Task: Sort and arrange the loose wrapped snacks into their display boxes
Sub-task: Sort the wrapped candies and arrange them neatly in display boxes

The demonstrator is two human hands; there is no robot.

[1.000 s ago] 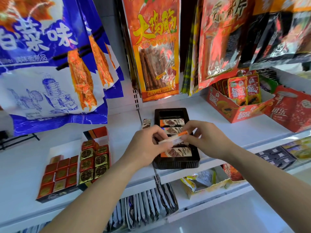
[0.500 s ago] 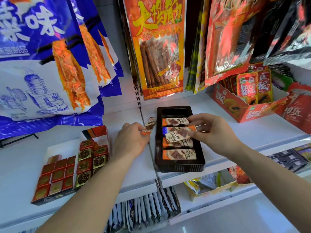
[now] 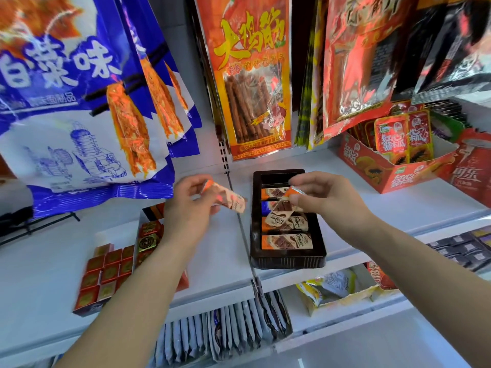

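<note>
A dark brown display tray (image 3: 288, 261) sits on the white shelf and holds several orange-and-cream wrapped chocolate bars (image 3: 287, 241) laid crosswise. My left hand (image 3: 187, 208), left of the tray, pinches one loose wrapped bar (image 3: 228, 199) lifted off the shelf. My right hand (image 3: 322, 196) hovers over the tray's far half and pinches another wrapped bar (image 3: 285, 205) tilted above the bars lying there. The tray's far end slot looks dark and bare.
A box of small red and gold wrapped squares (image 3: 111, 269) lies on the shelf (image 3: 218, 261) at the left. A red carton of pouches (image 3: 393, 166) stands at the right. Large snack bags (image 3: 252, 75) hang above. Flat packets (image 3: 220, 333) fill the lower shelf.
My left hand has lifted the loose bar off the shelf beside the tray. My right hand has raised and tilted its bar above the tray.
</note>
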